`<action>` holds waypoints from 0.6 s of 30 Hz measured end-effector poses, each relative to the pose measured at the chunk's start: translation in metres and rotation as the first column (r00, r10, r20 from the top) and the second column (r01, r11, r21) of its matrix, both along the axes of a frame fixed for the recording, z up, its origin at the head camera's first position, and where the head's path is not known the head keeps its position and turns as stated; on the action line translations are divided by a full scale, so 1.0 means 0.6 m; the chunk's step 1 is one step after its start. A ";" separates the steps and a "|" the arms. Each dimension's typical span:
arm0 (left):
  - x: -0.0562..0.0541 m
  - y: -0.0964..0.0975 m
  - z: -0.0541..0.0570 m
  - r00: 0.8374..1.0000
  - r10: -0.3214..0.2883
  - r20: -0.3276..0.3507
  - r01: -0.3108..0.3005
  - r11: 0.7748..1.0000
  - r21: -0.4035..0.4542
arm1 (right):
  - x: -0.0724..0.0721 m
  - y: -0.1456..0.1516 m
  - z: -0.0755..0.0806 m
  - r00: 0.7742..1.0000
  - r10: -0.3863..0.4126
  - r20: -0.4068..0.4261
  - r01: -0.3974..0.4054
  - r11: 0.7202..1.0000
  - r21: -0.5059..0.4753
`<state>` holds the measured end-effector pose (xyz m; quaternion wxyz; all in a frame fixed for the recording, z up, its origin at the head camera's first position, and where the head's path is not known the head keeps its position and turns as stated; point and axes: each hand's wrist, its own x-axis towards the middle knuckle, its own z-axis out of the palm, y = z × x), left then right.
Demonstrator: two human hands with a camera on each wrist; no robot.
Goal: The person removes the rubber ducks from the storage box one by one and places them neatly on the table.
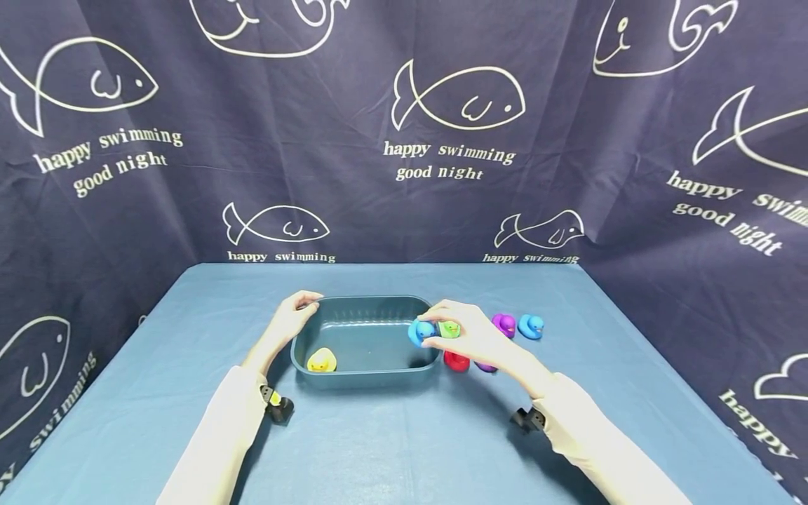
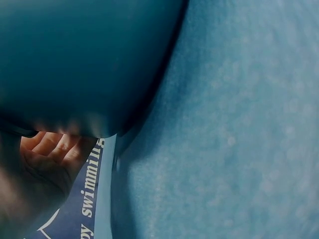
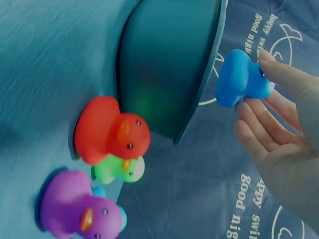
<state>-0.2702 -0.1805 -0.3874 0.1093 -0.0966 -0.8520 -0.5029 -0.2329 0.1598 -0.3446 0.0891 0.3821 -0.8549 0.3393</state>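
A dark teal plastic bin (image 1: pixel 369 380) sits on the table, and a yellow rubber duck (image 1: pixel 322 360) lies in its front left corner. My left hand (image 1: pixel 292 319) holds the bin's left end near the back corner; in the left wrist view its fingers (image 2: pixel 60 147) go behind the bin wall. My right hand (image 1: pixel 467 335) pinches a blue rubber duck (image 3: pixel 237 79) between thumb and fingertips. That duck is over the bin's right end, higher than the rim in the right wrist view.
Right of the bin stand a red duck (image 1: pixel 456 361), a green duck (image 1: pixel 450 329), a purple duck (image 1: pixel 504 324), another purple duck (image 1: pixel 486 367) partly hidden by my wrist, and a second blue duck (image 1: pixel 532 327). A dark fish-print curtain (image 1: pixel 353 175) hangs behind the blue table (image 1: pixel 372 449).
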 end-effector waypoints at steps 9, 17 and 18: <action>-0.030 -0.017 -0.033 1.000 -0.003 -0.003 0.003 1.000 -0.004 | 0.006 0.031 0.000 1.000 -0.015 0.011 0.015 1.000 -0.015; -0.053 -0.027 -0.059 1.000 0.007 -0.003 -0.007 1.000 -0.010 | 0.007 0.056 -0.006 0.998 -0.049 -0.026 0.048 0.999 -0.012; -0.053 -0.026 -0.059 1.000 0.008 -0.002 -0.008 1.000 -0.009 | 0.006 0.058 -0.006 0.998 -0.048 -0.040 0.048 0.999 -0.011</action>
